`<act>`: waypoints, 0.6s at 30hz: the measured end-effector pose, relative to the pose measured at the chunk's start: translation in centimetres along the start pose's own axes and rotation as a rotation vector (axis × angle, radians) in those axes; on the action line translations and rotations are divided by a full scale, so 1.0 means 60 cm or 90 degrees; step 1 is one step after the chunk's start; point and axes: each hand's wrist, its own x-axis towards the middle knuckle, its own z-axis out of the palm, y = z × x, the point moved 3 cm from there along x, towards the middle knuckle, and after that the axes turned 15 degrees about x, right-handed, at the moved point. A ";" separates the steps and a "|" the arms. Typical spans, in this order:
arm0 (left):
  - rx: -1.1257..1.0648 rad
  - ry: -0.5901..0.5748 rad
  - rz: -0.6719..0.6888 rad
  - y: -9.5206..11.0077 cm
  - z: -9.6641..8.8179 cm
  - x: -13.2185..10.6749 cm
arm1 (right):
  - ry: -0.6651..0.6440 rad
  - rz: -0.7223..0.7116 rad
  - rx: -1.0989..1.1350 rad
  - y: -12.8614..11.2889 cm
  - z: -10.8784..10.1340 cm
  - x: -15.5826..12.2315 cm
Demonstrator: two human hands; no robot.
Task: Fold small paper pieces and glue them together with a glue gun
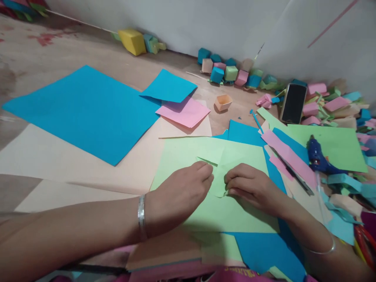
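My left hand (179, 192) and my right hand (252, 186) rest side by side on a small folded piece of light green paper (219, 176). Both have their fingers curled and pressed onto its folds. That piece lies on a larger light green sheet (188, 156) near the front of the floor. A silver bangle circles each wrist.
A big blue sheet (85, 109), a smaller blue square (169, 87) and a pink square (185, 112) lie to the left. A blue glue gun (317, 158), a dark phone (293, 103), a peach paper box (223, 102) and several folded paper cubes (232, 72) sit right and behind.
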 end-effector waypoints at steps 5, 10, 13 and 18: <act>0.051 -0.019 0.046 -0.008 -0.004 -0.013 | 0.002 0.010 -0.003 0.002 0.001 0.003; 0.075 0.090 0.076 -0.014 0.012 -0.025 | -0.007 0.000 -0.012 0.000 0.001 0.004; 0.088 0.109 0.094 -0.013 0.027 -0.029 | -0.009 -0.001 -0.020 0.001 0.001 0.005; 0.093 0.092 0.103 -0.015 0.035 -0.034 | 0.000 0.001 -0.032 0.004 0.004 0.004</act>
